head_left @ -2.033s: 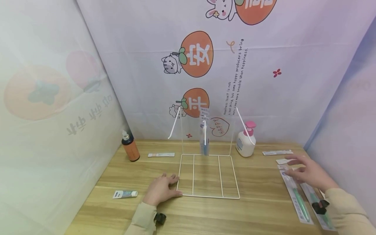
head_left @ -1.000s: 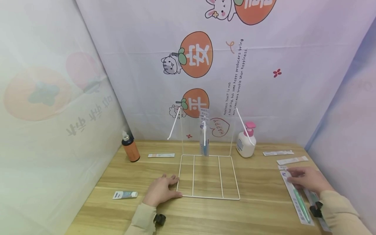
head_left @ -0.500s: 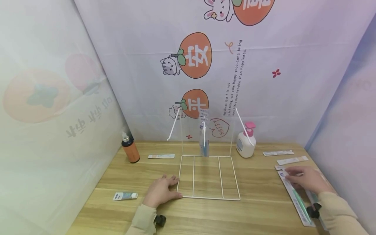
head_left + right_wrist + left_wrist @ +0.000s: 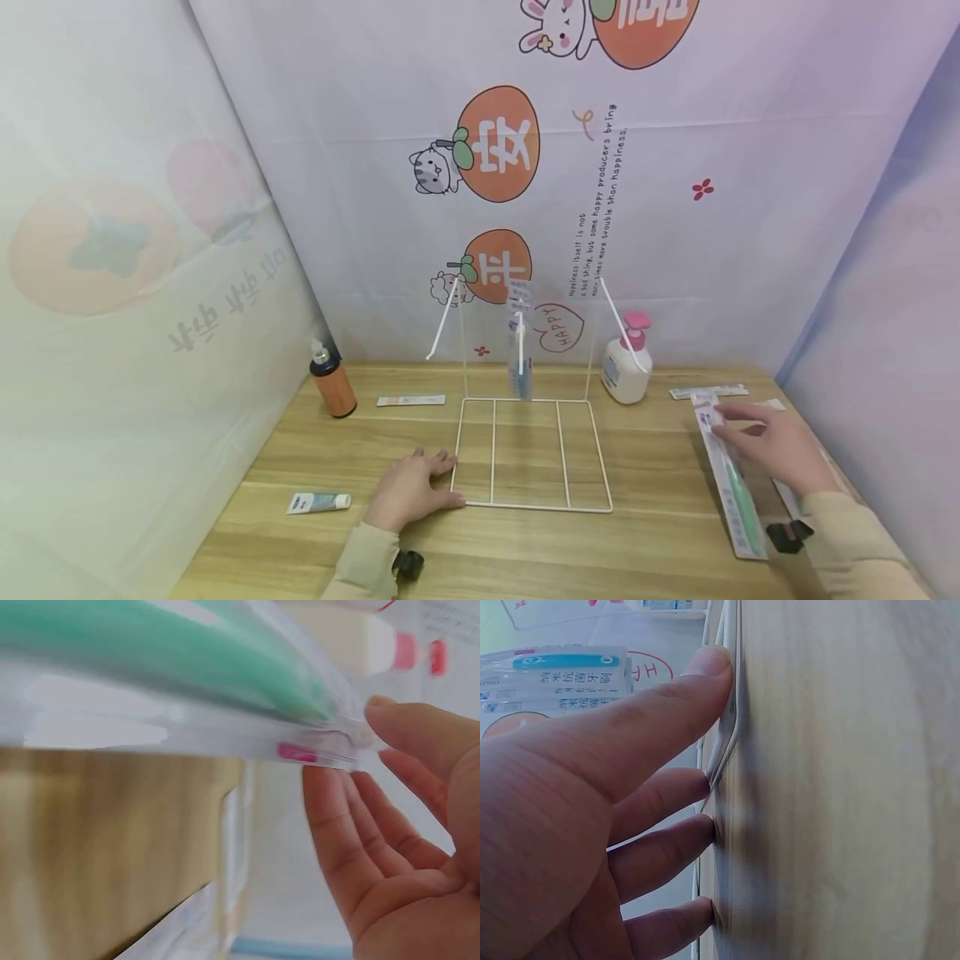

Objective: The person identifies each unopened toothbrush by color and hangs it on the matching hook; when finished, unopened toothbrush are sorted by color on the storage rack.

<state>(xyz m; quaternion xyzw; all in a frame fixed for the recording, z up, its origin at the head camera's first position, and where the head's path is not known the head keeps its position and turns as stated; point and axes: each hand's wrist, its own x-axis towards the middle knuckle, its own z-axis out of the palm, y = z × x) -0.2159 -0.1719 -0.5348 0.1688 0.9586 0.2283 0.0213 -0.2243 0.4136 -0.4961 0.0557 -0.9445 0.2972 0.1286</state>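
Left of the wire rack (image 4: 528, 504), beyond a toothpaste tube (image 4: 318, 501), lay flat on the table (image 4: 660, 533): the left hand (image 4: 412, 492), fingers (image 4: 697, 675) straight, tips against the rack's front left corner wire, gripping nothing. Hung already from the rack's upright: one hanging pack (image 4: 520, 350). Right of the rack, past the pump bottle (image 4: 622, 367), pinched the top end of a packaged toothbrush (image 4: 731, 483) between thumb and fingertips: the right hand (image 4: 776, 450), with the pack's lower end down by the table. Looked like the pick-up step, rack steadied meanwhile. Called next, by that reading, for a clean lift and a carry leftward to the rack without the limp sleeve sagging. Could not be made out: any hang hole in the sleeve, the rack's hooks, whether the pack's lower end touched the wood, and the further packs largely hidden behind the right hand.
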